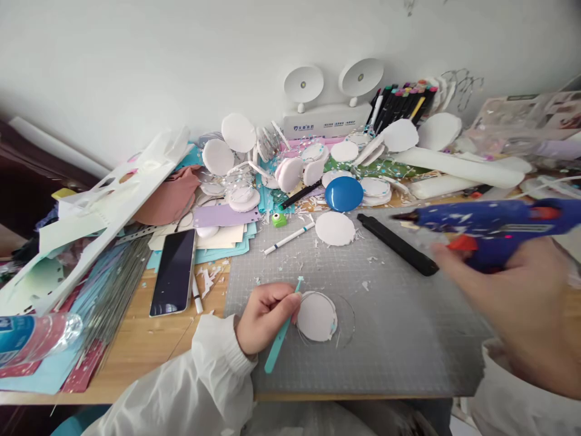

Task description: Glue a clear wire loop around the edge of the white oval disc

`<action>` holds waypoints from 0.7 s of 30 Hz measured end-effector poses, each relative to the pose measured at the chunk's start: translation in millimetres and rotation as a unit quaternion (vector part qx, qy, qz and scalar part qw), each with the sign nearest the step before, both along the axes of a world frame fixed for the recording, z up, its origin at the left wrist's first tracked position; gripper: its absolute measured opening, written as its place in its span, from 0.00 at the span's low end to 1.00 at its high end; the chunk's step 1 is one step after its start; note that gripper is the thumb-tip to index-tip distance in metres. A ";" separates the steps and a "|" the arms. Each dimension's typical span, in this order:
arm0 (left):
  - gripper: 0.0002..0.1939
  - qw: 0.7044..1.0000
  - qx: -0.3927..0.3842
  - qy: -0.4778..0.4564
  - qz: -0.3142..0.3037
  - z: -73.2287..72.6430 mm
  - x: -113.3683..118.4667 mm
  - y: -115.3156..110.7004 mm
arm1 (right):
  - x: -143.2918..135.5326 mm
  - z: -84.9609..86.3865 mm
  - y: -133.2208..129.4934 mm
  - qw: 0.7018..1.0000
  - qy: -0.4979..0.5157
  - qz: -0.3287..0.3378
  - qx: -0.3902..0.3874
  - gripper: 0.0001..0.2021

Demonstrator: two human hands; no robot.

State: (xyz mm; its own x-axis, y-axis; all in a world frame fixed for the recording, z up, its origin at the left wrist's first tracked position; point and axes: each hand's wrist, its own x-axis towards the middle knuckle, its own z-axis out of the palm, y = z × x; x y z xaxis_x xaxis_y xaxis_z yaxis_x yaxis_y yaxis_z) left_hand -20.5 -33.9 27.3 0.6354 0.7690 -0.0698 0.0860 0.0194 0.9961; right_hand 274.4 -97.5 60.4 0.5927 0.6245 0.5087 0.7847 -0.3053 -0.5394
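Observation:
My left hand (267,315) is closed on teal tweezers (278,348), with a tiny pale blue piece at their upper tip. Right beside my fingers lies a round white disc (316,317), ringed by thin wire loops (353,318). Whether the fingers also touch the disc or wire, I cannot tell. At the right, my right hand (521,290) grips a blue hot glue gun (476,217) above the mat, its dark nozzle pointing left. The hand is slightly blurred. A second white disc (335,228) lies farther back, next to a black cutter-like tool (397,243).
The grey cutting mat (390,339) carries paper scraps, a white pen (289,238) and a green punch (279,220). Behind are a blue lid (344,194), several white discs, markers (403,106) and a twin-headed lamp (327,121). Leftward are a phone (172,272), wires and a bottle (40,339).

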 end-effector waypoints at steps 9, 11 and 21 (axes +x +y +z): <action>0.26 0.998 0.042 -0.011 -0.042 -0.9 0.0 2.3 | -53.8 -29.2 13.5 0.960 0.004 0.281 0.008 0.10; 0.25 0.998 0.041 -0.016 -0.054 -0.4 0.3 2.1 | -53.9 -32.9 11.2 0.960 0.002 0.281 0.001 0.10; 0.26 0.997 0.039 -0.015 -0.067 1.2 1.2 2.0 | -51.3 -38.3 9.1 0.964 -0.019 0.265 -0.003 0.15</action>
State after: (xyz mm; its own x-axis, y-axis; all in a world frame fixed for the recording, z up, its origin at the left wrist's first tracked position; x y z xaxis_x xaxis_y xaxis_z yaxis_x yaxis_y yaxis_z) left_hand -19.3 -31.9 28.5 0.7339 0.6792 0.0072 0.0527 -0.0675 0.9963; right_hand 223.1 -88.4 22.2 0.1708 0.8370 0.5199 0.8510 0.1406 -0.5059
